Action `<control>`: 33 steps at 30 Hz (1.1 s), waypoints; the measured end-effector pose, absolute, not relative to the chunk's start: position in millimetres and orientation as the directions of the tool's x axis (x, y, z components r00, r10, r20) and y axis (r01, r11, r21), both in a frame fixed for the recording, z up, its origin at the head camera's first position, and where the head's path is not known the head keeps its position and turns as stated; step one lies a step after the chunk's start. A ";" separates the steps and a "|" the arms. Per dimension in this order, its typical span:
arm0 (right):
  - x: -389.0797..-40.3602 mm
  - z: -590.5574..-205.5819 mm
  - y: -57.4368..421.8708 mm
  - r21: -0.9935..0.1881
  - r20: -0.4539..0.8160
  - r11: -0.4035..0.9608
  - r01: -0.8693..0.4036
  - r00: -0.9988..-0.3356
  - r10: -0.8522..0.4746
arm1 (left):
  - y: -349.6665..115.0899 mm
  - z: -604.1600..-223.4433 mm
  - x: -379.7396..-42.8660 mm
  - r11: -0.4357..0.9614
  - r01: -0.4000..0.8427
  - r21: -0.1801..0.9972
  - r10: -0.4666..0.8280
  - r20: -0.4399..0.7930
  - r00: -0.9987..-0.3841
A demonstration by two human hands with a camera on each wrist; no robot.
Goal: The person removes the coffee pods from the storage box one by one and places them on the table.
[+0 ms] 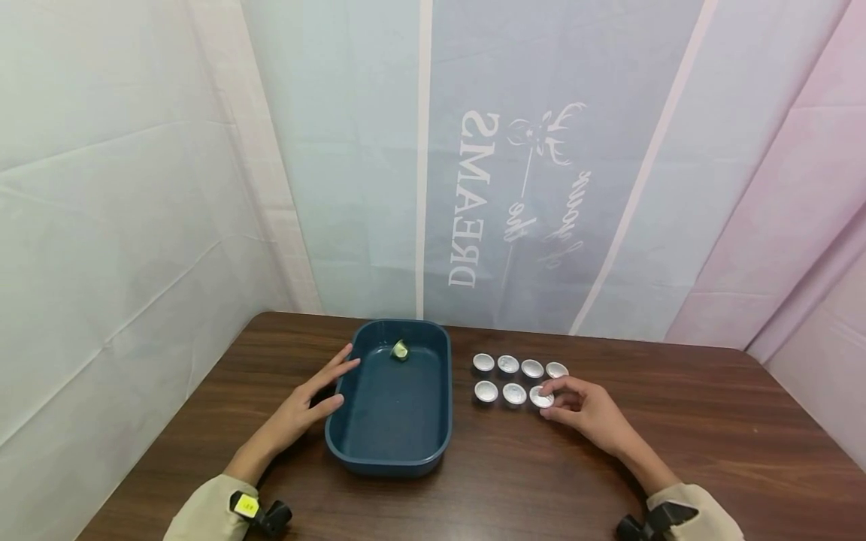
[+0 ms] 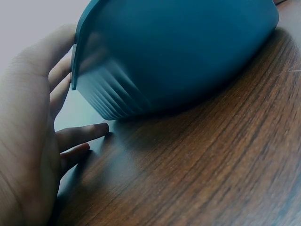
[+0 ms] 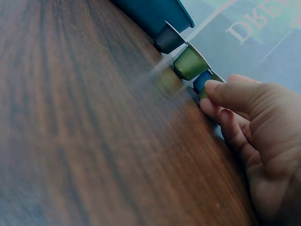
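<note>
My left hand (image 1: 295,415) rests along the left rim of a dark blue-green plastic basin (image 1: 389,464), its fingers fairly straight. In the left wrist view the thumb lies at the rim, and the lower fingers reach down beside the ribbed wall. Over on the right, my right hand (image 1: 590,411) pinches a coffee capsule (image 1: 540,397) by its edges between thumb and fingers. This capsule sits lid up at the right end of the front row; its green side shows in part in the right wrist view. A single gold-green capsule (image 1: 400,351) lies tipped inside the basin near its far end.
Two more capsules stand in the front row, including a dark one (image 3: 169,38) and a green one (image 3: 190,62). Behind them runs a back row of several silver-lidded capsules (image 1: 508,364). The wooden table (image 1: 521,481) ends at a hanging printed curtain (image 1: 365,188).
</note>
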State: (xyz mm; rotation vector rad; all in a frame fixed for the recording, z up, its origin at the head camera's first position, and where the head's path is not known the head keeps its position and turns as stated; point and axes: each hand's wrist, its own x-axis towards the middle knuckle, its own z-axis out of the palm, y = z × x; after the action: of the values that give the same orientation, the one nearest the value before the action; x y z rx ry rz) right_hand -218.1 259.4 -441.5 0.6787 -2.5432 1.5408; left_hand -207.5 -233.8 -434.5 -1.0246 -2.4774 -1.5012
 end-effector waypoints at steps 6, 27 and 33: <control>-217.9 -441.3 259.4 -0.824 0.290 0.403 -0.399 -0.907 -0.306 | -233.4 -434.2 -207.5 0.295 0.574 0.764 0.505 0.386 -0.772; -217.7 -441.3 259.7 -0.832 0.282 0.388 -0.396 -0.905 -0.319 | -233.4 -433.7 -207.8 0.282 0.580 0.764 0.508 0.394 -0.766; -216.4 -440.8 261.0 -0.842 0.289 0.363 -0.399 -0.902 -0.322 | -233.4 -434.0 -207.2 0.291 0.578 0.762 0.504 0.392 -0.770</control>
State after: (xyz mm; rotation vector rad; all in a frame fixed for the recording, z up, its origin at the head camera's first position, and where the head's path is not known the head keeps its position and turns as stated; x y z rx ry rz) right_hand -216.4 261.0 -440.8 0.6715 -2.5312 1.5975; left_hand -207.2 -233.4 -434.0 -1.0340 -2.4615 -1.5061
